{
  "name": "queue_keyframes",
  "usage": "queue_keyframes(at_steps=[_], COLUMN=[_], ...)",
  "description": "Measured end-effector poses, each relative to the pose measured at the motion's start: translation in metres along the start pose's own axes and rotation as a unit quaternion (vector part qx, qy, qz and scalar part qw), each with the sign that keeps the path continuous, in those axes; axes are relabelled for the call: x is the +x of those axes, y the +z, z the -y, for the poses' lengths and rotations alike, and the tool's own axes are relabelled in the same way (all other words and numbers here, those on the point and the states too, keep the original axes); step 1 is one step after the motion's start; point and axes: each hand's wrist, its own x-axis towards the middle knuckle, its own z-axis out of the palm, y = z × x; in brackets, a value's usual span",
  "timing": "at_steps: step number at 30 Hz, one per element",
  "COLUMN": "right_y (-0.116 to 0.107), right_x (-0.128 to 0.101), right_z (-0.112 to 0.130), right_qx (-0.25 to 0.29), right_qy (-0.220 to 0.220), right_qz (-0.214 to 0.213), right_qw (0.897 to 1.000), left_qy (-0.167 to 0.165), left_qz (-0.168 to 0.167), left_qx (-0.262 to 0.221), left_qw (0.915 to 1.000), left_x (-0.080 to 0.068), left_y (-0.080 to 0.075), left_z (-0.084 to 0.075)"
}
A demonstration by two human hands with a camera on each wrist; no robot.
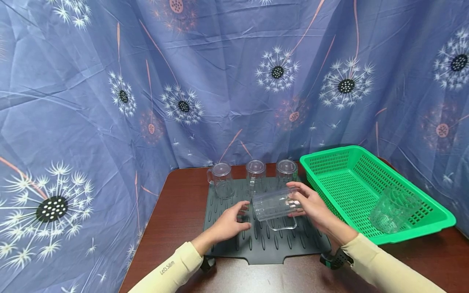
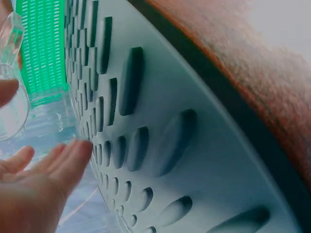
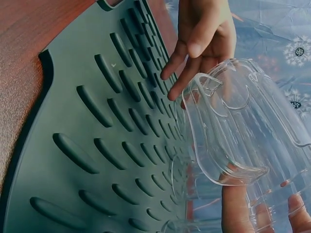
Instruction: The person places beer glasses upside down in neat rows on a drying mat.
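A: Your right hand (image 1: 311, 207) grips the clear mug (image 1: 272, 205) sideways just above the drying mat (image 1: 227, 240); your left hand (image 1: 229, 224) hovers relaxed, holding nothing.

B: Smooth plastic may slip, then knock the three upturned mugs (image 1: 255, 171) behind.

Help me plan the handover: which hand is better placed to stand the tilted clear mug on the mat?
The right hand: it already holds the clear mug above the mat. The left hand is open beside it.
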Motion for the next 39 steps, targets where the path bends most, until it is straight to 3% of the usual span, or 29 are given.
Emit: queue_keyframes(at_steps=[5, 10, 17, 23, 27, 32, 39], right_y=[0.004, 0.011, 0.018, 0.022, 0.024, 0.027, 0.03], right_x=[0.002, 0.002, 0.005, 0.004, 0.005, 0.007, 0.008], right_z=[-0.003, -0.004, -0.007, -0.007, -0.008, -0.011, -0.013], right_qx=[0.013, 0.033, 0.038, 0.049, 0.053, 0.043, 0.028], right_qy=[-0.001, 0.004, 0.003, 0.006, 0.007, 0.01, 0.023], right_qz=[0.002, 0.008, 0.011, 0.013, 0.017, 0.036, 0.049], right_qw=[1.0, 0.999, 0.999, 0.999, 0.998, 0.998, 0.998], left_qy=[-0.016, -0.036, -0.019, 0.005, -0.01, -0.046, -0.053], left_qz=[0.039, 0.05, 0.019, -0.003, -0.024, -0.053, -0.078], left_qx=[-0.106, -0.131, -0.133, -0.185, -0.199, -0.184, -0.175], left_qw=[0.9935, 0.9894, 0.9908, 0.9828, 0.9796, 0.9803, 0.98], left_x=[0.001, 0.002, 0.002, 0.001, 0.001, -0.003, -0.005], left_y=[-0.002, -0.002, 0.004, 0.006, 0.006, 0.005, 0.004], left_z=[-0.001, -0.003, -0.002, -0.003, -0.007, -0.012, -0.011])
